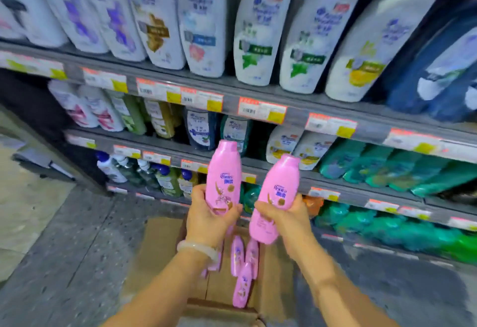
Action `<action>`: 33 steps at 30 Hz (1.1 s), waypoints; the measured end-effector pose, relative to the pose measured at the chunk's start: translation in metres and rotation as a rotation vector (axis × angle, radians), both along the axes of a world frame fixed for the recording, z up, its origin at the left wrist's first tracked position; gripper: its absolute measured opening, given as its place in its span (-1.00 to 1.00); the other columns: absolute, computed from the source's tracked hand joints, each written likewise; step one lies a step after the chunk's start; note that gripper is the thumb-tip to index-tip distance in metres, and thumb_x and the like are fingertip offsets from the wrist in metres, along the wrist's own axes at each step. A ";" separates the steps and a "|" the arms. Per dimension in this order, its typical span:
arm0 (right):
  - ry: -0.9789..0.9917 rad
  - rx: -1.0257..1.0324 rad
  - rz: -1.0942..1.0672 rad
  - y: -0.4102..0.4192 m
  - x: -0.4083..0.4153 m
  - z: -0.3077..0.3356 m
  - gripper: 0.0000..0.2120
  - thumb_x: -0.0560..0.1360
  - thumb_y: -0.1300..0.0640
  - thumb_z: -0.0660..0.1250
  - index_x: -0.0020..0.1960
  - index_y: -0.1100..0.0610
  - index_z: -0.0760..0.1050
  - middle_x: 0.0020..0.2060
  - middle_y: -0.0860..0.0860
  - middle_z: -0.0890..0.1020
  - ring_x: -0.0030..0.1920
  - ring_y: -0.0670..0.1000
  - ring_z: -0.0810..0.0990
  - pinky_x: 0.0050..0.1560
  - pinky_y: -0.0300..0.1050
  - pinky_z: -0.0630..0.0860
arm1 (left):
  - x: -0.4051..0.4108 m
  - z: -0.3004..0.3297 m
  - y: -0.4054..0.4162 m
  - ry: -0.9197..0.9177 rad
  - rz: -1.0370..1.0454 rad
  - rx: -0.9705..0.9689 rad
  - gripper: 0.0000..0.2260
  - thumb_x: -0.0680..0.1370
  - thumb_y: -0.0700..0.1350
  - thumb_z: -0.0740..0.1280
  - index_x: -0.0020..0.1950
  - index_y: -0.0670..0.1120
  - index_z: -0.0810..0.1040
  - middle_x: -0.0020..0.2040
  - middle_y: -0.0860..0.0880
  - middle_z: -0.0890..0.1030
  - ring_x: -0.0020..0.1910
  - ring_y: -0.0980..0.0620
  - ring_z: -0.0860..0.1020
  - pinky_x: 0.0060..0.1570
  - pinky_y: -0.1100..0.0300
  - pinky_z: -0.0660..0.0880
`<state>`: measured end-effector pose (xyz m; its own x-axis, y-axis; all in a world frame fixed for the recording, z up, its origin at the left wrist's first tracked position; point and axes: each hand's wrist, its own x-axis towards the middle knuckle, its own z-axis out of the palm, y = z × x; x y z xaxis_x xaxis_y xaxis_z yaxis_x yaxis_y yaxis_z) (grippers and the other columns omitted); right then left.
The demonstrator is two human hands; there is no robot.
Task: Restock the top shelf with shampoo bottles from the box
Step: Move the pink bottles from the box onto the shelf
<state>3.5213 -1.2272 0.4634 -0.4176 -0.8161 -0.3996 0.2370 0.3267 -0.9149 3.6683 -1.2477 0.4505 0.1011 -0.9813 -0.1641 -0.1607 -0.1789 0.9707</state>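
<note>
Two glossy pink shampoo bottles, caps up, are gripped above the open cardboard box (165, 239): left hand (206, 219) wraps one bottle (224, 174), right hand (286, 219) clasps the other bottle (277, 197).

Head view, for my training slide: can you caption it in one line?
Left hand and right hand each lift a pink shampoo bottle above the open cardboard box before stocked shelves.

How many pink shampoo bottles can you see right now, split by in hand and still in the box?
In the left hand: 1 pink bottle
In the right hand: 1 pink bottle
In the cardboard box: at least 4 pink bottles, partly hidden
Total: at least 6
</note>
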 end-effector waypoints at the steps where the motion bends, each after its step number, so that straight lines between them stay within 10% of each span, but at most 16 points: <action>1: 0.009 -0.024 -0.014 0.004 -0.001 0.022 -0.60 0.25 0.47 0.49 -0.15 0.08 0.42 -0.28 0.01 0.63 -0.33 -0.03 0.60 -0.29 -0.11 0.57 | -0.001 0.021 0.002 0.006 -0.017 -0.033 -0.54 0.27 -0.26 0.55 -0.14 0.06 0.31 -0.18 0.03 0.57 -0.21 0.01 0.58 -0.12 0.07 0.54; 17: 0.148 -0.402 -0.168 0.085 -0.118 0.315 -0.53 0.23 0.40 0.52 0.05 0.17 0.43 -0.17 0.09 0.63 -0.19 0.07 0.61 -0.13 -0.03 0.56 | -0.118 0.321 0.044 0.131 -0.410 -0.433 -0.58 0.31 -0.23 0.54 -0.04 -0.02 0.34 -0.13 0.04 0.54 -0.29 0.30 0.55 -0.41 0.46 0.46; 33: 0.323 -0.396 -0.465 0.270 -0.440 0.383 -0.51 0.22 0.37 0.54 0.03 0.18 0.38 -0.12 0.11 0.63 -0.17 0.05 0.63 -0.19 -0.06 0.59 | -0.468 0.368 0.196 0.356 -0.705 -0.415 -0.58 0.25 -0.40 0.52 -0.06 -0.09 0.42 -0.17 -0.06 0.59 -0.24 0.03 0.56 -0.32 0.30 0.48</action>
<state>3.0810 -0.9577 0.8465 -0.8075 -0.5821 0.0949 -0.0327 -0.1165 -0.9927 3.1998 -1.0519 0.8183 -0.5379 -0.7831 0.3122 0.2228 0.2250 0.9485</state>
